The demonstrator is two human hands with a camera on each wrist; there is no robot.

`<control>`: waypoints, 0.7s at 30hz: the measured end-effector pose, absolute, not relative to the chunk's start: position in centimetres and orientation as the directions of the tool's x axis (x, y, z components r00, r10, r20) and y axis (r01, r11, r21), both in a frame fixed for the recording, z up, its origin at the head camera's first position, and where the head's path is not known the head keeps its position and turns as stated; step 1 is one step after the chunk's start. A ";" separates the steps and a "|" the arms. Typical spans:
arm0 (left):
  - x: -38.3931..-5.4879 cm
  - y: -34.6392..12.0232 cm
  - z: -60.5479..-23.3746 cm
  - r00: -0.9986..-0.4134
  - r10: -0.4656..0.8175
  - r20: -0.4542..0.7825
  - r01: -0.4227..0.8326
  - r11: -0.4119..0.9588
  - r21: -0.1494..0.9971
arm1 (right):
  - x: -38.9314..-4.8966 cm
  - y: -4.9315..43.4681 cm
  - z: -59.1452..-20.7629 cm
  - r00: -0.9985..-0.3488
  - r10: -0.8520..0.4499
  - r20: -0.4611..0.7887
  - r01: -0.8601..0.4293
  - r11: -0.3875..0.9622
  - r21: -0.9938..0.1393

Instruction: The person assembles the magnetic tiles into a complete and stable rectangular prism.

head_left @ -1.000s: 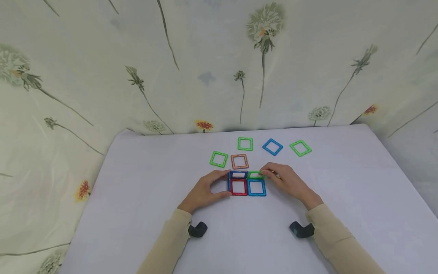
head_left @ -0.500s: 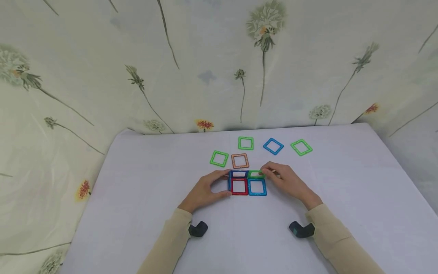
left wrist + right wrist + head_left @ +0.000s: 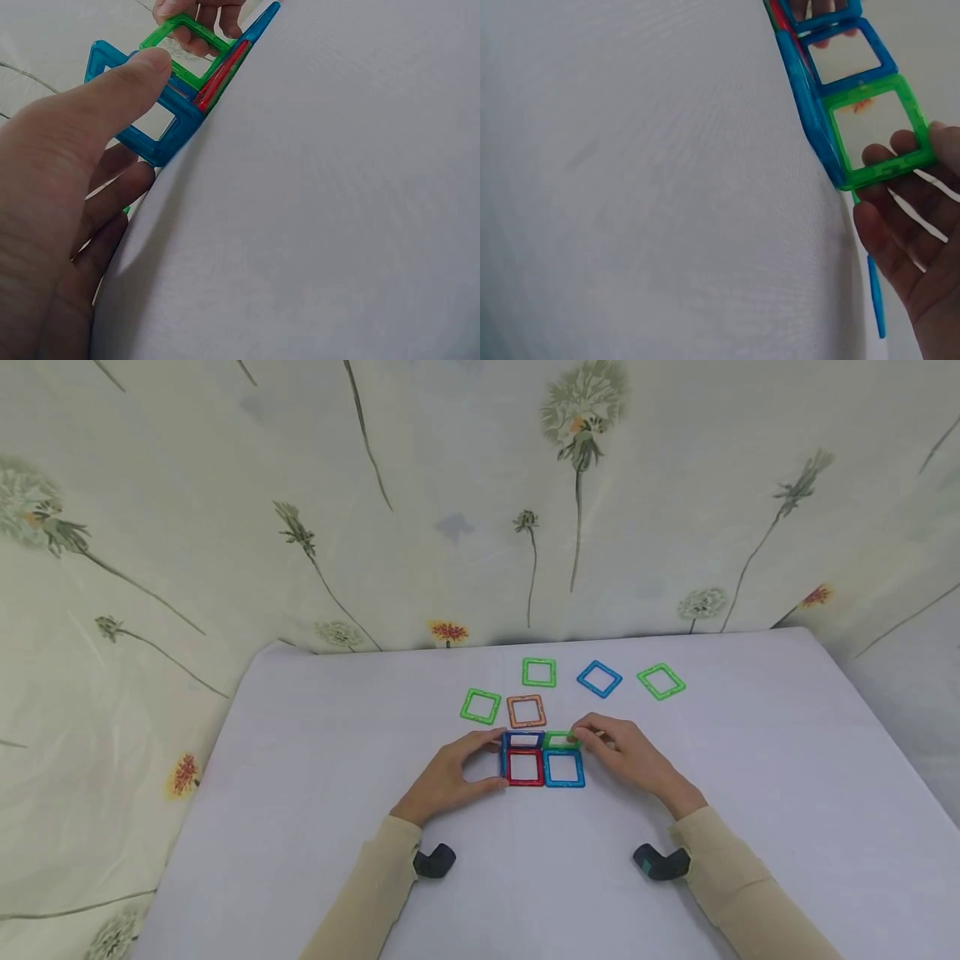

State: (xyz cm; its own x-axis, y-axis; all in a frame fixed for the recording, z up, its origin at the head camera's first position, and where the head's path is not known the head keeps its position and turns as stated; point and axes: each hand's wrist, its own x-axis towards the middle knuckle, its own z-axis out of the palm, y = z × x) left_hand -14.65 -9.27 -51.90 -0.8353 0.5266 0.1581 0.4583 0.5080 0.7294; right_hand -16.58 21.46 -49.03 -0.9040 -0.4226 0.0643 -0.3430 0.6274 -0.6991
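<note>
Square magnetic tiles form a low joined shape between the hands in the head view. A red tile and a blue tile lie flat side by side. Along their back edge a dark blue tile and a green tile stand upright. Another blue tile stands at the left side of the red one. My left hand holds this left tile, thumb at the front and fingers at the back. My right hand pinches the green tile by its outer edge.
Loose tiles lie behind the shape: an orange tile, a green tile to its left, and, farther back, another green tile, a blue tile and a third green tile. A flower-printed cloth hangs behind the white-covered table.
</note>
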 end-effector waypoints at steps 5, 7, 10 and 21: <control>-14.7 -9.3 -52.1 -0.837 0.524 0.156 0.455 0.508 0.731 | -16.5 21.5 -49.0 -0.908 -0.415 0.055 -0.330 0.629 -0.704; -14.7 -9.2 -52.1 -0.837 0.524 0.157 0.454 0.504 0.735 | -16.5 21.5 -49.0 -0.911 -0.410 0.048 -0.321 0.630 -0.708; -14.7 -9.2 -52.1 -0.837 0.524 0.156 0.451 0.500 0.739 | -16.4 21.6 -48.9 -0.913 -0.406 0.051 -0.312 0.613 -0.726; -14.7 -9.2 -51.9 -0.835 0.527 0.155 0.457 0.511 0.728 | -18.1 24.4 -49.7 -0.944 -0.316 0.092 -0.265 0.566 -0.781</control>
